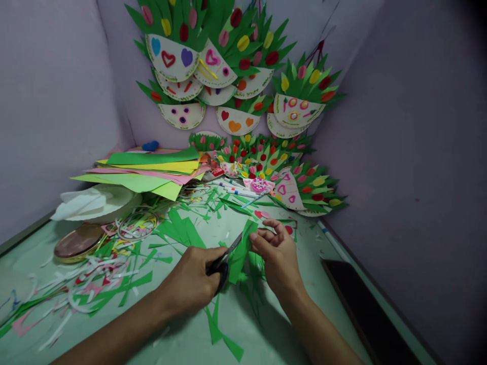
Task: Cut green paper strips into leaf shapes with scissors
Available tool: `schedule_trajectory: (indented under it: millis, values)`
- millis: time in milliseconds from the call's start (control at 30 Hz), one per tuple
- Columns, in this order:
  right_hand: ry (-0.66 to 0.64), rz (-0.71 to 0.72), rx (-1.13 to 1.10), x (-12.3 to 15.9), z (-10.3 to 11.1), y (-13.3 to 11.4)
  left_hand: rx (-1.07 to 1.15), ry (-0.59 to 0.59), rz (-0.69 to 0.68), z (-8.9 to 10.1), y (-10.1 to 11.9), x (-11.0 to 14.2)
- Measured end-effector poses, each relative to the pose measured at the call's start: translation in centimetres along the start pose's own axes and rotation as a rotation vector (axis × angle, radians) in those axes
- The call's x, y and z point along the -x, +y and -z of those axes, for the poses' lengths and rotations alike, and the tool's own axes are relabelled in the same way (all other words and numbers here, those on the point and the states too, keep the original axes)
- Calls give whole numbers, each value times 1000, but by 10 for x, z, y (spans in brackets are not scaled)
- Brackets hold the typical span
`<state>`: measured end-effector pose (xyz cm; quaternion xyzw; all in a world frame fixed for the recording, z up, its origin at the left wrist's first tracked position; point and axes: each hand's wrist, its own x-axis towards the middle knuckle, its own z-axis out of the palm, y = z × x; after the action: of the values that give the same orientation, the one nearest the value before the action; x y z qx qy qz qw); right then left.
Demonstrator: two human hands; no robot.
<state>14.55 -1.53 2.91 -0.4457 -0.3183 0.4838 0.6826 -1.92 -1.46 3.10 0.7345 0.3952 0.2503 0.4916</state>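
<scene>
Fingers of the left hand [196, 279] wrap black-handled scissors [225, 275]; right hand [279, 253] pinches green paper strip [239, 258] between thumb and fingers, far end slanting right

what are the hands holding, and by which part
Left hand: black scissors, by the handles. Right hand: green paper strip, by its upper right edge.

Dim, purplish walls [403, 152] flank a pale green tabletop [312, 256].
</scene>
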Motion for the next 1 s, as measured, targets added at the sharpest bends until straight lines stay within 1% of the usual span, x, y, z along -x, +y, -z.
schedule_trajectory:
  millis: [100,267,467,700,800,867,933,1000]
  values:
    - [6,12,1,0,1,1,6,0,-2,-1,-1,-1]
    - [-39,7,20,1,0,4,-11,0,24,-1,-4,-2]
    - [-36,8,39,2,-1,7,40,-27,21,-1,-6,-3]
    - [-16,-15,67,1,0,7,230,-14,34,-4,-1,-3]
    - [-9,-32,79,0,-1,7,336,-36,86,-5,1,-5]
    - [4,-41,88,-1,-3,7,398,-42,158,-5,1,-7]
    - [13,-53,88,-2,-4,7,437,13,260,-4,1,-10]
    - [18,-73,88,-3,-5,6,460,163,338,1,1,-13]
